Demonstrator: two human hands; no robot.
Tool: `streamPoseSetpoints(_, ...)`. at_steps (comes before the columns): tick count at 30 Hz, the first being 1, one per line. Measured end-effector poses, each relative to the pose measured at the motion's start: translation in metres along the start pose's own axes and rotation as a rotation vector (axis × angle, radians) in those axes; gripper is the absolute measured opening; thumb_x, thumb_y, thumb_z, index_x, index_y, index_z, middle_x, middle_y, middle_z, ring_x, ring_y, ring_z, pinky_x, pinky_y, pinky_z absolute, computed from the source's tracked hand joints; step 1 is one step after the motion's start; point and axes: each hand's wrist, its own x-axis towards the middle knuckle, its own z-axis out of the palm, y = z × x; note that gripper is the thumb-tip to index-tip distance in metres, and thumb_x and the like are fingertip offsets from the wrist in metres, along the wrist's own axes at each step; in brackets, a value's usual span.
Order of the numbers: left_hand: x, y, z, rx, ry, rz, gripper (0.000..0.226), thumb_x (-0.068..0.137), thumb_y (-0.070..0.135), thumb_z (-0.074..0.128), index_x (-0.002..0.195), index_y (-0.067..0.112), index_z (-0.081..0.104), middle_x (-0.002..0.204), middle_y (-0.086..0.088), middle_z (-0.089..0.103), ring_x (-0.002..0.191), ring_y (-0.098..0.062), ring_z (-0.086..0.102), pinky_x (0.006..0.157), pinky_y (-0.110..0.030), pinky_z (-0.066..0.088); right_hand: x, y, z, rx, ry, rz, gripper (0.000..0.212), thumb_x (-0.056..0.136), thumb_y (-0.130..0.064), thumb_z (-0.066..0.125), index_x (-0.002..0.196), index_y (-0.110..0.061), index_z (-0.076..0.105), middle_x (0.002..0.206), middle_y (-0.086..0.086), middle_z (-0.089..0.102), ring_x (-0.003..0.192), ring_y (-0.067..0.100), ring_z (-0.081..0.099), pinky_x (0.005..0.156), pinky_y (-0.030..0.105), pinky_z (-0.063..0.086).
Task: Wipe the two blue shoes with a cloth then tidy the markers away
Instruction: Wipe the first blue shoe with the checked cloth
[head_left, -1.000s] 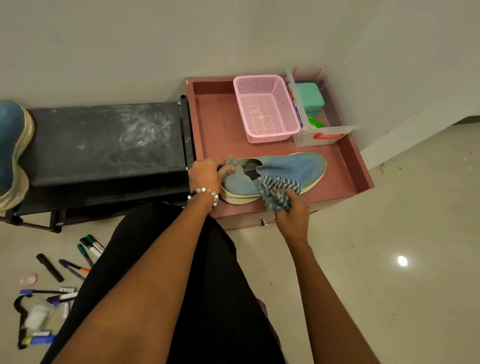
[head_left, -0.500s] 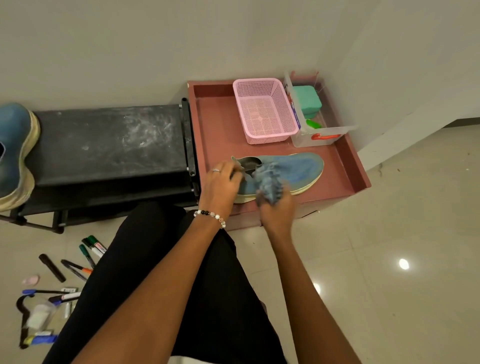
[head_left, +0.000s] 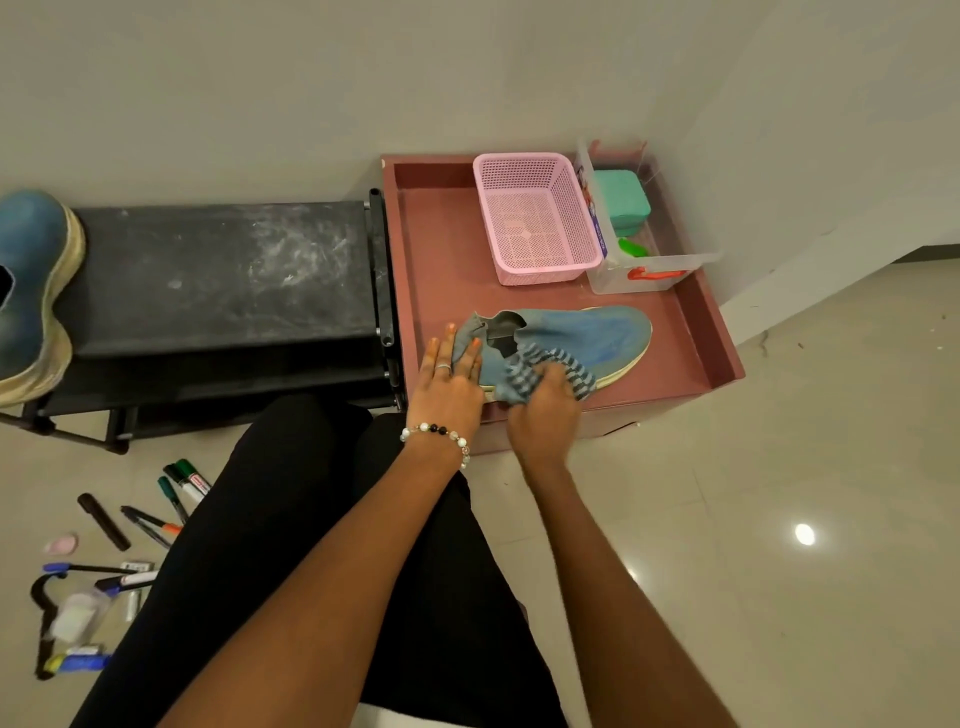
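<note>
The left hand is lying flat, fingers straight, pressing the heel of a faded blue canvas slip-on shoe with a cream sole, while just to its right the right hand is bunching a blue-and-grey striped cloth in curled fingers against the shoe's near side. Far left of the grip, a second worn blue shoe with a yellowed sole is sitting on a dusty black bench; whether it has been wiped cannot be told. Below and left of the hands, a scatter of black, green and blue marker pens is lying loose on the pale tiled floor, well apart from the grip. Under the hands, a dusty-pink shallow tray is carrying the gripped shoe. Beyond the grip, towards the wall, an empty pink perforated plastic basket is standing, and just right of it a clear plastic box is holding a teal block and something green. By my reckoning the wiping is only partly through: one shoe is being worked on, and the markers are all waiting to be gathered
</note>
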Motion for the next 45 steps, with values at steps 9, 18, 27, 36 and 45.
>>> streamPoseSetpoints(9,-0.010,0.000,-0.006,0.001,-0.018,-0.060,0.058,0.102,0.013,0.024,0.152,0.017,-0.005,0.159,0.003,-0.015,0.144,-0.029,-0.022,0.112,-0.054,-0.014,0.015,0.045,-0.033,-0.205,-0.313,-0.286,0.064,0.072,-0.008,0.072,0.131,-0.009,0.046,0.117,0.013,0.061,0.102,0.029,0.058,0.079,0.035,0.049)
streamPoseSetpoints(18,-0.008,0.000,-0.003,-0.072,-0.042,-0.059,0.059,0.103,0.022,0.029,0.153,0.022,-0.001,0.158,0.004,-0.018,0.143,-0.028,-0.024,0.112,-0.049,-0.017,-0.004,-0.014,0.012,0.076,-0.124,-0.066,0.052,0.075,-0.002,0.055,0.127,-0.003,0.050,0.103,0.016,0.065,0.094,0.031,0.061,0.080,0.033,0.049)
streamPoseSetpoints(27,-0.010,-0.001,-0.003,-0.016,-0.032,-0.052,0.060,0.101,0.009,0.021,0.151,0.015,-0.012,0.157,0.002,-0.022,0.143,-0.028,-0.025,0.113,-0.050,-0.014,0.016,0.046,-0.025,-0.266,-0.206,-0.112,0.077,0.072,-0.007,0.072,0.140,0.001,0.035,0.129,0.023,0.053,0.118,0.037,0.048,0.101,0.044,0.041)
streamPoseSetpoints(36,-0.012,-0.003,-0.007,0.013,-0.091,-0.044,0.064,0.101,0.012,0.025,0.150,0.019,-0.016,0.156,0.006,-0.025,0.142,-0.025,-0.028,0.113,-0.054,-0.016,0.002,0.020,-0.025,-0.081,-0.375,-0.243,0.074,0.081,-0.009,0.065,0.146,-0.011,0.031,0.130,0.019,0.052,0.112,0.031,0.053,0.094,0.032,0.043)
streamPoseSetpoints(45,-0.018,0.001,-0.012,-0.055,-0.088,-0.032,0.064,0.100,0.006,0.024,0.151,0.016,-0.014,0.156,0.003,-0.025,0.143,-0.029,-0.024,0.116,-0.053,-0.010,0.009,-0.002,-0.050,0.216,-0.495,0.030,0.044,0.080,0.007,0.051,0.121,-0.007,0.060,0.113,0.015,0.065,0.103,0.028,0.058,0.087,0.034,0.048)
